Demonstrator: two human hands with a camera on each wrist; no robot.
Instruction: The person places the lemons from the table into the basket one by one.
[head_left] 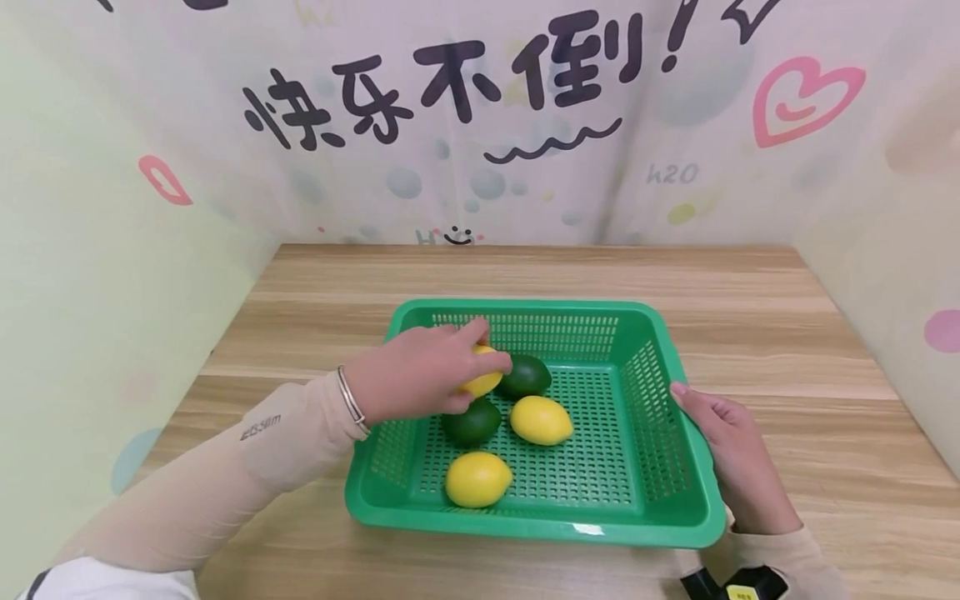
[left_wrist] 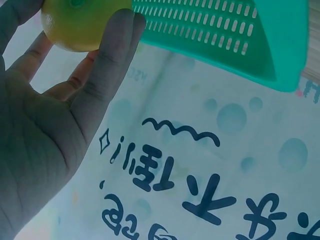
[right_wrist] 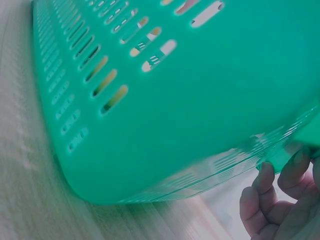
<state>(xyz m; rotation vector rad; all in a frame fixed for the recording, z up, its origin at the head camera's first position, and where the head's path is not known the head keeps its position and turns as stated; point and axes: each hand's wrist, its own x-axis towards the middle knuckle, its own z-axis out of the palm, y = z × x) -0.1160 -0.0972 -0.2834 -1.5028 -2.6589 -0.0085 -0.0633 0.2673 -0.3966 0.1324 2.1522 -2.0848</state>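
Note:
My left hand reaches over the left side of the green plastic basket and grips a yellow lemon between thumb and fingers. The left wrist view shows that lemon held at the fingertips. Inside the basket, a dark green lemon-shaped fruit lies just right of the hand and another green fruit below it. Two more lemons rest on the basket floor, one lemon near the middle and one lemon toward the front. My right hand holds the basket's right rim, thumb on top, fingers curled beneath.
The basket stands on a wood-grain table. A printed cloth backdrop with dark lettering hangs behind the table, and pale walls flank it. A black strap device is on the right wrist.

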